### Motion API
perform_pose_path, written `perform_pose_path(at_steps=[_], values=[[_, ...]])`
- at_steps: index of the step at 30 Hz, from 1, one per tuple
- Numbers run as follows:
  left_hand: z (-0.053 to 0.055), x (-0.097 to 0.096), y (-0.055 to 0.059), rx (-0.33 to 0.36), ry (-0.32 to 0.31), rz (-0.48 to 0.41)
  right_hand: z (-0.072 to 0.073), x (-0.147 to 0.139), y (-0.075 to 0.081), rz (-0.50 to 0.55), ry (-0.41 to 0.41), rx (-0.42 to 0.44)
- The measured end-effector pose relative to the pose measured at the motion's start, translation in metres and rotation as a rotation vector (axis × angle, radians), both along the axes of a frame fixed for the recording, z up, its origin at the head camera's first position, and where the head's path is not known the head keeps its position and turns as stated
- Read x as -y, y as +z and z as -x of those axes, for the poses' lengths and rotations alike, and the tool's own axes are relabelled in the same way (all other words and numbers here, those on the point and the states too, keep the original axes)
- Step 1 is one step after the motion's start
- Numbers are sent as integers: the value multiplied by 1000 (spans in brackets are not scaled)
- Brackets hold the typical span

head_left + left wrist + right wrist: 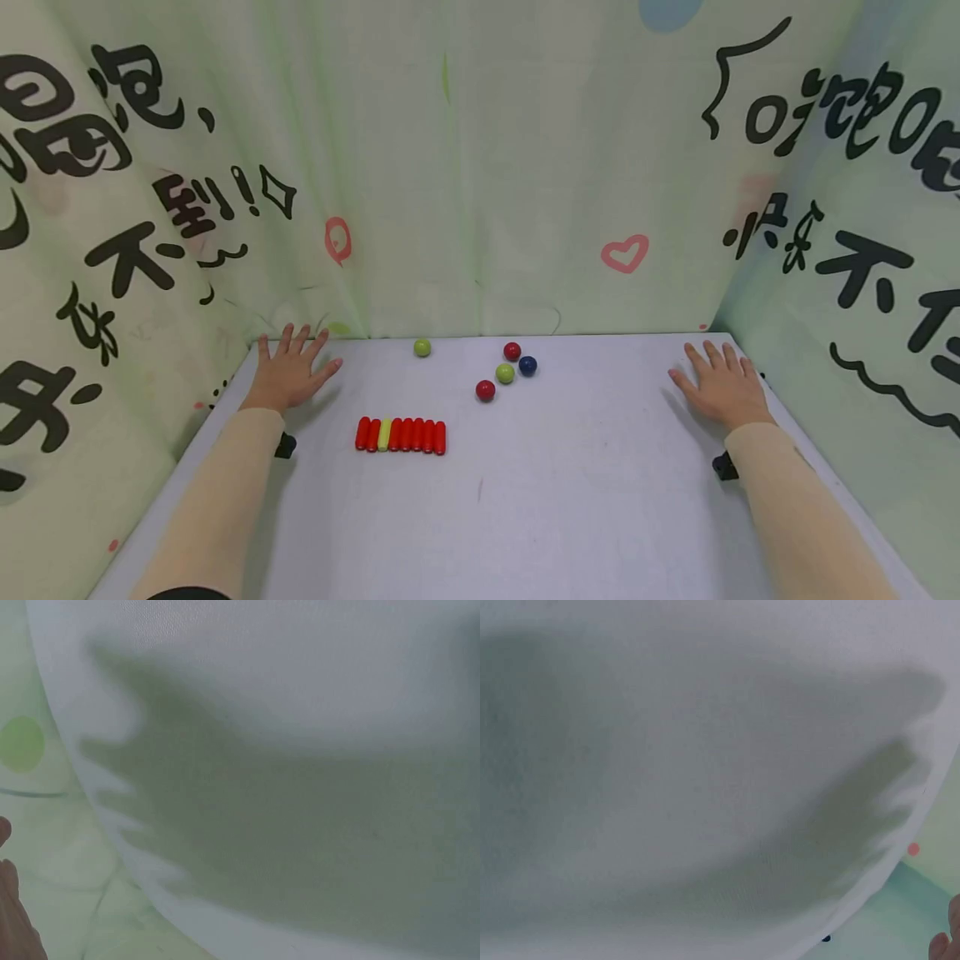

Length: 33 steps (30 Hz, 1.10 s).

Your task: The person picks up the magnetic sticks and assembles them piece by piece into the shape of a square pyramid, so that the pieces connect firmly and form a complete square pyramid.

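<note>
My left hand point(288, 373) is spread over the far left corner of the white table, fingers apart and straight, holding nothing. On the far right side, my right hand point(723, 390) is spread likewise with nothing in it. Between them, nearer the left hand, lies a side-by-side row of red sticks point(417, 435) with one yellow-green stick point(385, 434) among them. Behind the row sits a green ball point(422, 347). Toward the middle are a second green ball point(505, 373), a blue ball point(527, 366) and two red balls point(485, 390), close together. The left wrist view shows mostly the hand's shadow and a few fingertips point(11, 907).
The white table point(570, 500) ends at a pale green curtain point(525, 167) with black lettering and a pink heart, which hangs behind and along both sides. Each forearm wears a small black device point(725, 467) at the wrist.
</note>
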<state>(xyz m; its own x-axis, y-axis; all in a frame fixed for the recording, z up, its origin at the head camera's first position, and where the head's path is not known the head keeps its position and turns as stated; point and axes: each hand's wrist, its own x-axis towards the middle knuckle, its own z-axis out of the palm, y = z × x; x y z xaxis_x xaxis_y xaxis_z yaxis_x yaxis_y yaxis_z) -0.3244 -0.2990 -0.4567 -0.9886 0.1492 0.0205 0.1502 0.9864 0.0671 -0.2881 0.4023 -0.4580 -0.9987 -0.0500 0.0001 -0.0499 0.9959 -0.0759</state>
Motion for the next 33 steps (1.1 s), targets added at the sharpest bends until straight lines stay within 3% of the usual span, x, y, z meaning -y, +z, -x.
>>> perform_pose_path(at_steps=[10, 17, 33], values=[[1, -5, 0, 2, -13, 15, 2, 3, 2, -10, 11, -18], [1, -16, 3, 16, -37, 34, 6, 30, 14, -26, 64, -44], [-5, -62, 0, -56, -188, 125, 19, 92, 15, -43, 213, -120]])
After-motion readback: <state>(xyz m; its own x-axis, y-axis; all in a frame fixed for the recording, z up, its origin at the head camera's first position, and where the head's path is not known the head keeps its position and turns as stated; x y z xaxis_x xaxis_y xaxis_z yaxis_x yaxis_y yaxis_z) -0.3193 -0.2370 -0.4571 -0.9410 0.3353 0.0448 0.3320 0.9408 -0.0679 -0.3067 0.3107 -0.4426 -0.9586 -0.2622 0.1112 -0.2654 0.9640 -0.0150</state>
